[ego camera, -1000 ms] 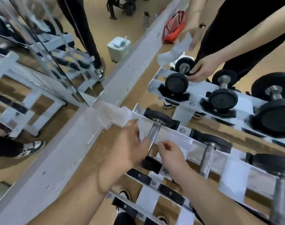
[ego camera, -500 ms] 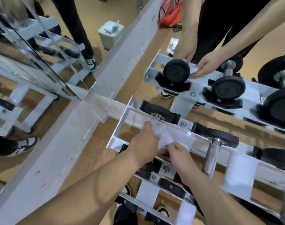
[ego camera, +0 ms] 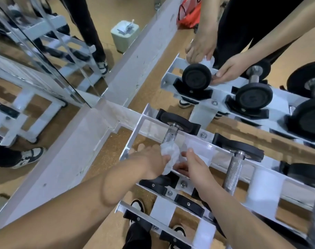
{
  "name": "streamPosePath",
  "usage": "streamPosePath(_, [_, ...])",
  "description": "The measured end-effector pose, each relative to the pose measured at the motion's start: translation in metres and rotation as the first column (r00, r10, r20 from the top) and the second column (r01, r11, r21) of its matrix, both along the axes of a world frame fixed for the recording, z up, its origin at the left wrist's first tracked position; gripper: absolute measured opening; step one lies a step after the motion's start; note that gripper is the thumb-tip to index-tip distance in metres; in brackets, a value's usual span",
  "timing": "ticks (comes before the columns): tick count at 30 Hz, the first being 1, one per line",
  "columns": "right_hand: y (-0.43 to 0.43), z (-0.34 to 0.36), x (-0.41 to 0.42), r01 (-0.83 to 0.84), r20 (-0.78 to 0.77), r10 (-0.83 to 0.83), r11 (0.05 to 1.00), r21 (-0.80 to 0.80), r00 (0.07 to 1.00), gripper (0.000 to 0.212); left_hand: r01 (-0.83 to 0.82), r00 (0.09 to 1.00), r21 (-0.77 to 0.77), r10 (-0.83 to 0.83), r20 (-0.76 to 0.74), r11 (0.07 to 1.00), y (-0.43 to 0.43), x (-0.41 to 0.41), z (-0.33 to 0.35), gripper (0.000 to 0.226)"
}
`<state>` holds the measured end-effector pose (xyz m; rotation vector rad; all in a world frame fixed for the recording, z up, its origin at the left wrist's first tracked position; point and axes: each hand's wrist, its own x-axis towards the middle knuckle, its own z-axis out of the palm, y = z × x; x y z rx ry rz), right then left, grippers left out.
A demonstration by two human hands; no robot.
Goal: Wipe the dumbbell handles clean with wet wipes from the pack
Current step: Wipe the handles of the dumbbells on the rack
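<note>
At the left end of the near rack [ego camera: 199, 145], the fingers of the left hand [ego camera: 149, 162] are curled tight round a crumpled wipe [ego camera: 170, 152]. The wipe wraps the lower part of a dumbbell's knurled handle [ego camera: 171, 133]. The right hand [ego camera: 195, 165] sits just beside it, thumb raised and fingers bent under toward the wipe, though whether they grip anything cannot be told. At the far rack [ego camera: 225, 90], another person's hand [ego camera: 201, 49] holds a second wipe [ego camera: 209, 62] just behind a black dumbbell [ego camera: 196, 76].
</note>
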<state>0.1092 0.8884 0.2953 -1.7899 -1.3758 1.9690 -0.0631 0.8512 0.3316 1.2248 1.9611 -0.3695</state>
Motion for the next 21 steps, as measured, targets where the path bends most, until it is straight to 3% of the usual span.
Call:
streamPosePath(3, [-0.001, 0.001, -0.002, -0.079, 0.043, 0.079, 0.997, 0.005, 0.996, 0.049, 0.051, 0.999, -0.029, -0.052, -0.017, 0.998, -0.001, 0.01, 0.009, 0.049])
streamPosePath(6, [0.004, 0.003, -0.007, -0.133, 0.067, 0.132, 0.991, 0.01, 0.989, 0.052, -0.139, 0.989, 0.181, 0.126, 0.08, 0.974, 0.021, 0.015, 0.011, 0.052])
streamPosePath(11, [0.015, 0.004, -0.012, -0.034, 0.052, 0.035, 0.999, -0.028, 0.998, 0.067, -0.295, 0.955, 0.403, 0.26, 0.14, 0.867, 0.05, 0.028, 0.008, 0.05])
streamPosePath(14, [0.022, 0.011, -0.02, 0.01, 0.034, -0.01, 1.0, -0.015, 0.999, 0.057, -0.156, 0.987, 0.322, 0.135, 0.089, 0.934, 0.027, 0.021, 0.008, 0.044])
streamPosePath(19, [0.024, 0.026, -0.043, -0.026, 0.056, 0.028, 0.999, -0.046, 0.998, 0.056, 0.094, 0.995, -0.028, -0.093, 0.032, 0.995, -0.01, 0.004, 0.027, 0.034])
streamPosePath(21, [0.022, 0.027, -0.046, -0.037, 0.081, 0.042, 0.997, -0.063, 0.996, 0.056, 0.114, 0.993, 0.003, -0.114, -0.009, 0.994, -0.007, 0.006, 0.029, 0.036])
